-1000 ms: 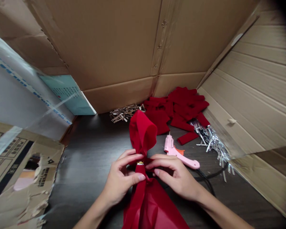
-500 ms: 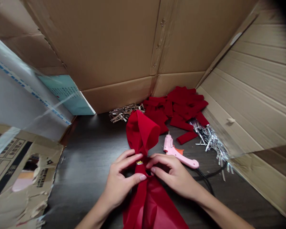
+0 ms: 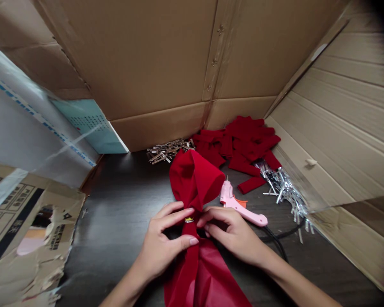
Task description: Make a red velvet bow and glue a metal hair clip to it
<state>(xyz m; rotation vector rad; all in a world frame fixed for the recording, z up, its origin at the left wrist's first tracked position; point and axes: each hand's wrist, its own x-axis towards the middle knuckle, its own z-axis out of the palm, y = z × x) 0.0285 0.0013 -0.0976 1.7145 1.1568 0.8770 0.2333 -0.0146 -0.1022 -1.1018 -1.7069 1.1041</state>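
Observation:
A large red fabric bow (image 3: pixel 206 270) lies at the near middle of the dark table, its loop standing up beyond my hands and its wide tails running toward me. A small gold and silver piece (image 3: pixel 189 220) sits at its narrow centre. From the left, my left hand (image 3: pixel 166 232) holds the bow's centre, thumb below the metallic piece and fingers above it. My right hand (image 3: pixel 225 226) pinches the fabric at the right side of the centre, fingertips curled and partly hidden.
A pink glue gun (image 3: pixel 241 207) lies right of the bow, its black cable trailing right. Metal clips (image 3: pixel 166 150), red fabric pieces (image 3: pixel 249 143) and silver strips (image 3: pixel 286 187) lie farther back. Cardboard walls (image 3: pixel 153 64) enclose the back and right.
The upper red loop has opened wider and spread to the right, now reaching the glue gun's tip. Both hands keep nearly the same place on the bow.

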